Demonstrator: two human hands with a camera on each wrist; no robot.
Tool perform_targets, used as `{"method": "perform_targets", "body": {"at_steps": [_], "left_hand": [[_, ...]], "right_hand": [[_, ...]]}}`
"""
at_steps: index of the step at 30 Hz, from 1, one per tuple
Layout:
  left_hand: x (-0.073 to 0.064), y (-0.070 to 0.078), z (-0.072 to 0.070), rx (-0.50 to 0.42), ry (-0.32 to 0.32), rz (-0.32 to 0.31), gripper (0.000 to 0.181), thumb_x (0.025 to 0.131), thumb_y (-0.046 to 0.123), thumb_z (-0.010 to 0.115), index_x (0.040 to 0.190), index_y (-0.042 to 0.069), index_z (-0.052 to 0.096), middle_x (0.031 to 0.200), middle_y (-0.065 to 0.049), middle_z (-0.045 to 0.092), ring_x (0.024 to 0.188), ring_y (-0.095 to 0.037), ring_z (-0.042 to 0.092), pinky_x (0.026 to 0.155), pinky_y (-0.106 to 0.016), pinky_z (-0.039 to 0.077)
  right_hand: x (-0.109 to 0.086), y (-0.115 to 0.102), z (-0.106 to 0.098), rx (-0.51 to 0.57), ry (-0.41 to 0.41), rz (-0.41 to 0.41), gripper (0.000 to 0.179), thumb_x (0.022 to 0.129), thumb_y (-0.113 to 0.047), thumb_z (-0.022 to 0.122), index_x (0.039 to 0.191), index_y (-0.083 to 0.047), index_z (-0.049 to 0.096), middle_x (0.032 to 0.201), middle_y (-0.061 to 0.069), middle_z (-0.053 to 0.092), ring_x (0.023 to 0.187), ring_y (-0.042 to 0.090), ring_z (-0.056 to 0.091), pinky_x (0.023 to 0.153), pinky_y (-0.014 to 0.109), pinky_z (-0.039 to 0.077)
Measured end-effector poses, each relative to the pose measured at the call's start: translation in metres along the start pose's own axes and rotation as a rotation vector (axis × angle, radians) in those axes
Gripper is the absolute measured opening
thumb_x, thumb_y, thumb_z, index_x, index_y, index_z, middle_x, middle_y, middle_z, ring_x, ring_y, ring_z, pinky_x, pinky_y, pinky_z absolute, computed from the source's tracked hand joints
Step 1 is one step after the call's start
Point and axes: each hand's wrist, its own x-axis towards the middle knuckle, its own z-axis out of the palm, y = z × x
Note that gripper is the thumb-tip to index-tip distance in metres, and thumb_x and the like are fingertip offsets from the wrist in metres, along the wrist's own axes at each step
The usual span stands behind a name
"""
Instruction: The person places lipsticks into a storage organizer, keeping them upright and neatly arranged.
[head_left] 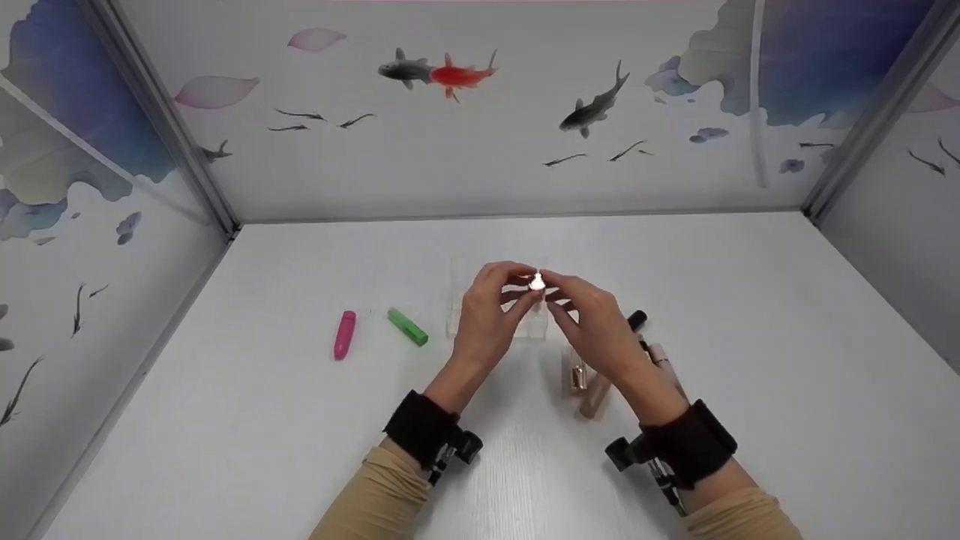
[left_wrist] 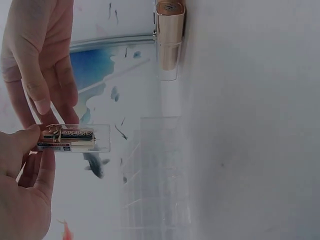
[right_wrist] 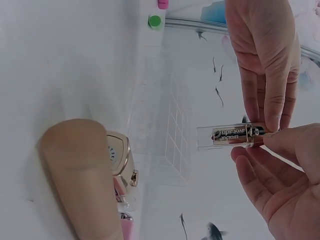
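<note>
White tabletop [head_left: 225, 450] w/ printed panels at the sides & back. Nearest: tan sleeves [head_left: 375, 495] & black wrist straps [head_left: 420, 431]. Next, R side: a tan tube [head_left: 592, 403] lies at an angle beside a gold-and-clear tube [head_left: 578, 377]; a pale pink tube [head_left: 661, 358] lies near them, partly hidden. A black end [head_left: 637, 321] shows just past R hand [head_left: 600, 326]; can't tell which item it's part of. Over on L, well apart from that group, a hot-pink stick [head_left: 344, 335] & a green stick [head_left: 407, 327] lie near each other, not touching.

Mid-table, L hand [head_left: 484, 315] meets R hand at a clear-capped tube [head_left: 537, 283]. L hand grips its upper end btwn thumb & fingers; R fingertips are at the opp. side, can't tell if pinching or only touching. Tube's upright, clear end down, in the air above a clear compartmented tray [right_wrist: 156, 115], apart from it. Label [right_wrist: 232, 134] partly legible in R wrist view, incl. "avocado".

Farthest: back panel [head_left: 480, 180], white, w/ a red fish [head_left: 461, 76], dark fish [head_left: 592, 109], pink petals [head_left: 217, 91] etc. btwn metal corner posts [head_left: 161, 112].
</note>
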Motion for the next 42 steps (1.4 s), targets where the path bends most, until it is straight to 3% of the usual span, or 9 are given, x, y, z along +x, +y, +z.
{"method": "perform_targets", "body": {"at_steps": [13,33,42], "left_hand": [[-0.003,-0.009,0.01,-0.041,0.0,-0.078,0.017,0.088,0.019,0.065,0.105,0.017,0.062,0.105,0.005,0.06,0.102,-0.004,0.059,0.086,-0.013,0.049],[-0.002,-0.01,0.012,-0.033,-0.088,-0.135,0.015,0.09,0.01,0.063,0.104,0.013,0.063,0.108,0.001,0.057,0.107,-0.008,0.06,0.084,-0.011,0.049],[-0.004,-0.011,0.009,0.066,-0.145,-0.118,0.022,0.09,0.016,0.063,0.112,0.017,0.063,0.114,0.002,0.058,0.107,-0.01,0.061,0.084,-0.015,0.051]], "right_hand": [[-0.002,0.004,0.004,-0.028,-0.051,0.059,0.035,0.091,-0.001,0.057,0.126,-0.005,0.057,0.12,0.009,0.064,0.1,0.019,0.066,0.08,0.03,0.055],[-0.003,0.008,0.005,-0.037,-0.048,0.049,0.03,0.089,0.002,0.058,0.119,-0.004,0.062,0.114,0.011,0.067,0.097,0.02,0.067,0.08,0.031,0.056],[-0.004,0.014,0.007,-0.025,-0.083,0.095,0.036,0.09,0.002,0.056,0.126,-0.004,0.058,0.12,0.012,0.064,0.1,0.023,0.066,0.081,0.033,0.056]]}}
